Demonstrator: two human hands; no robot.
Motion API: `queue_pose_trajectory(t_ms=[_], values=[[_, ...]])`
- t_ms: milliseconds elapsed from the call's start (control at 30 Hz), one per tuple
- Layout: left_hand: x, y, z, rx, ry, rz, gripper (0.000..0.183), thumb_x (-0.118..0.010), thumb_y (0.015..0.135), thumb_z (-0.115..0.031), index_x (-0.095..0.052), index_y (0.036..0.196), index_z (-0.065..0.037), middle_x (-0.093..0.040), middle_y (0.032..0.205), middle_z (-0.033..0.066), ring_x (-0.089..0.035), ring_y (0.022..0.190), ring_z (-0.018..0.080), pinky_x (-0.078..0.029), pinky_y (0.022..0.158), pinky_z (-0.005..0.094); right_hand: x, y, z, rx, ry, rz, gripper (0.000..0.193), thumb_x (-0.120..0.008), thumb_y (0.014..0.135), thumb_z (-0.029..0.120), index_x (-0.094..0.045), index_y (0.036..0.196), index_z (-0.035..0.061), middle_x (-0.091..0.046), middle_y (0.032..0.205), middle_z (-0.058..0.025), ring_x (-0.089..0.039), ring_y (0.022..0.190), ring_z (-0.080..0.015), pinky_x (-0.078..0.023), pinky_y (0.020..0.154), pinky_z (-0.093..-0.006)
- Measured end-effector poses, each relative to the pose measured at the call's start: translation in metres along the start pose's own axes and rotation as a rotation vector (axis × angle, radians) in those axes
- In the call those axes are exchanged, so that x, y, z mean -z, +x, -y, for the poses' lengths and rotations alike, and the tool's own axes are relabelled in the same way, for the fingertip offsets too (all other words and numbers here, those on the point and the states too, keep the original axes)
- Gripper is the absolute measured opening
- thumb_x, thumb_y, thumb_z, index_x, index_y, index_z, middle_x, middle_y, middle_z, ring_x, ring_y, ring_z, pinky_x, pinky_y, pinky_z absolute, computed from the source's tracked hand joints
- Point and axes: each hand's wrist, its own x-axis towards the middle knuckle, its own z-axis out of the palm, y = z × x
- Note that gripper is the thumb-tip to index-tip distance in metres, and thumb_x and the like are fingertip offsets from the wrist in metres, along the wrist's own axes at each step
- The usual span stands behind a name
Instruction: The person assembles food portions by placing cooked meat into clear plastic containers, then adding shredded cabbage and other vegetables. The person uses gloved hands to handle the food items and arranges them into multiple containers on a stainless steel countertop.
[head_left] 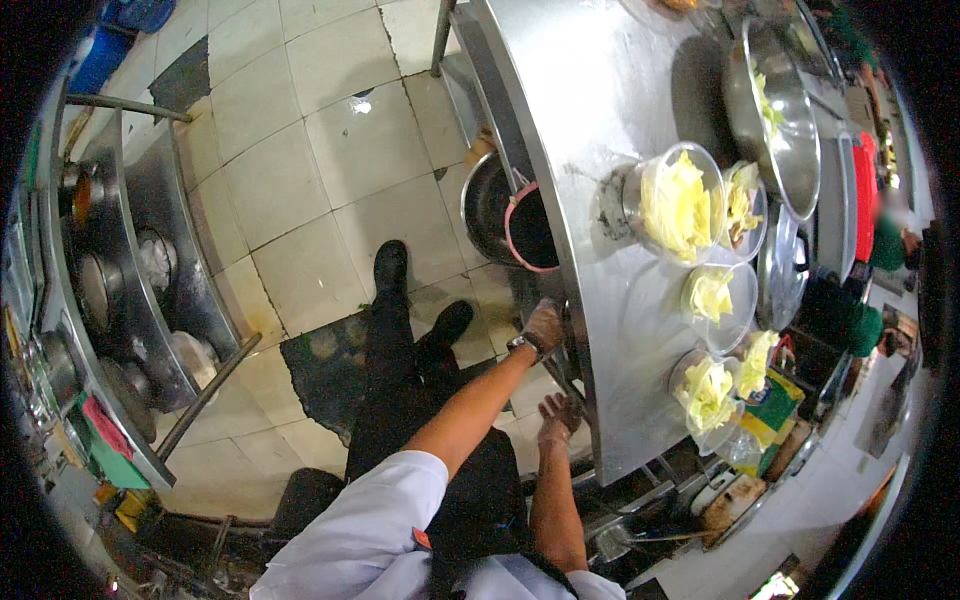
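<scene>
My left hand (544,327), in a thin clear glove with a wristwatch above it, reaches to the edge of the steel table (625,400). Its fingers are partly hidden there, and whether they hold anything does not show. Close to the same edge is my right hand (559,416), also gloved, fingers apart and nothing in it. Beyond the left hand, a dark bucket with a pink rim (514,222) and a metal pot (480,212) sit low under the tabletop. On top, clear plastic tubs (640,205) hold cut pale green-yellow leaves (680,208).
A large steel bowl (795,150) with some leaves stands at the table's far side, near a round metal lid (783,275). A red tray (864,195) lies beyond. At left is a steel rack (150,240) with pots. Another person (888,240) is at far right.
</scene>
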Motion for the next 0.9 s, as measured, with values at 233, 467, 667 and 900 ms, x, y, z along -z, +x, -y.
queue_pose_trajectory(t_ms=[233,467,667,900], values=[[0.100,-0.076,-0.023,0.592,-0.420,0.149,0.037,-0.071,0.092,-0.037,-0.068,0.099,-0.001,-0.069,0.090,0.0193,-0.066,0.087,0.0373,-0.053,0.081,0.0454,0.101,0.148,-0.063,0.091,-0.094,0.118,0.048,-0.054,0.106,0.038,-0.049,0.147,0.0135,-0.057,0.144,-0.0103,-0.064,0.115,-0.0303,-0.058,0.086,-0.0482],[0.143,-0.078,-0.019,0.762,-0.391,0.101,0.039,-0.074,0.090,-0.037,-0.069,0.092,0.002,-0.070,0.091,0.0266,-0.069,0.089,0.0444,-0.055,0.076,0.0496,0.033,0.113,-0.023,0.089,-0.154,0.205,0.049,-0.053,0.106,0.039,-0.050,0.147,0.0123,-0.055,0.147,-0.0109,-0.061,0.122,-0.0316,-0.055,0.093,-0.0491],[0.136,-0.083,-0.011,0.772,-0.549,0.066,0.040,-0.073,0.090,-0.036,-0.069,0.094,0.004,-0.070,0.091,0.0285,-0.068,0.090,0.0477,-0.055,0.078,0.0511,0.012,0.103,0.001,0.117,-0.207,0.255,0.049,-0.053,0.106,0.038,-0.051,0.147,0.0114,-0.056,0.146,-0.0117,-0.060,0.123,-0.0316,-0.054,0.095,-0.0481],[0.145,-0.110,0.004,0.337,-0.203,0.206,0.033,-0.070,0.089,-0.029,-0.064,0.082,0.002,-0.067,0.086,0.0227,-0.063,0.079,0.0435,-0.051,0.072,0.0495,-0.011,0.096,-0.001,0.117,-0.272,0.302,0.048,-0.054,0.105,0.036,-0.052,0.146,0.0103,-0.057,0.145,-0.0126,-0.060,0.123,-0.0315,-0.052,0.097,-0.0470]])
